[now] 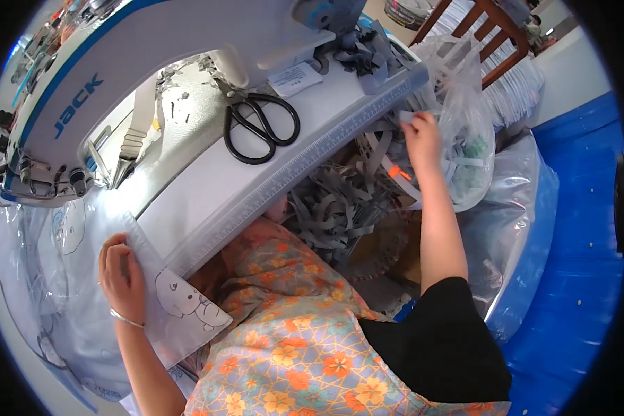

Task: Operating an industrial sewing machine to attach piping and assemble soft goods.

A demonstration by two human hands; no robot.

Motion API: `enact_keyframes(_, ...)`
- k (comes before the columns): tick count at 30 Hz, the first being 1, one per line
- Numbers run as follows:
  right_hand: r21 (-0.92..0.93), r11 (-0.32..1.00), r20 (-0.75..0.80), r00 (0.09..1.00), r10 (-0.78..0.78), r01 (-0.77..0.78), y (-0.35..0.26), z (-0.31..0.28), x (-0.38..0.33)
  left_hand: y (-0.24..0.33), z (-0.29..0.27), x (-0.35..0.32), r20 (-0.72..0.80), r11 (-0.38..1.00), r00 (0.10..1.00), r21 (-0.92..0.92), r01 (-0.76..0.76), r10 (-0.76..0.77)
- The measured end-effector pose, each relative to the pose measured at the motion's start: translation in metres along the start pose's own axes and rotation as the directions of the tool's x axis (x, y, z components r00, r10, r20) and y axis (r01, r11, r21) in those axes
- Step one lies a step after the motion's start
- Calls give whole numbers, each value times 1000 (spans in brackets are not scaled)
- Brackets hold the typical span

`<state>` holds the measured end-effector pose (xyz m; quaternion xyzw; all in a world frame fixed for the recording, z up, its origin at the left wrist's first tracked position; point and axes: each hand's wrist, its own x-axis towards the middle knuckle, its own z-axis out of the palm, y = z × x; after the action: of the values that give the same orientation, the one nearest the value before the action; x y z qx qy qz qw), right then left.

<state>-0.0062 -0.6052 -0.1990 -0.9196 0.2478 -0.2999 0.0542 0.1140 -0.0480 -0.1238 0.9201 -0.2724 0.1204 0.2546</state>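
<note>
My left hand [123, 274] has its fingers curled on a whitish translucent sheet [180, 336] printed with a cartoon bear. The sheet lies at the front left of the sewing machine bed, just below the lit needle area, and hangs over the edge toward my lap. Out to the right, my right hand [423, 139] pinches a pale grey strip [407, 116] beyond the table's right end. Below that hand stands an open container [395, 166] with grey strips and an orange piece at its rim.
A white sewing machine [139, 62] spans the back left. Black-handled scissors [262, 128] and a small white label [295, 79] lie on the bed, behind a ruler edge [291, 159]. Grey strips [336, 204] hang in a heap beside my lap. Plastic bags [464, 104] and a wooden chair [489, 35] stand right.
</note>
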Motion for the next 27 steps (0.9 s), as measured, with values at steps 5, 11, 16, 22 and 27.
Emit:
enact_keyframes(5,881,460,-83,921,381,-111,-72,-59,21,-4,-12,5,-32,997,999,-66,30,-32)
enact_keyframes(11,777,591,146,849,-507,219,-274,-24,-2,-27,-66,50,148,780,952,-546,305,-269)
enact_keyframes(16,944,212,136,288,-948,252,-449,24,-73,-23,-77,74,337,583,891,-673,454,-305)
enact_keyframes(22,959,124,160,126,-979,-256,-446,-1,-109,-23,-64,39,408,852,909,-445,276,-81)
enact_keyframes(27,727,250,-67,428,-901,640,-385,-2,-55,-30,-66,31,305,721,948,-635,276,-94)
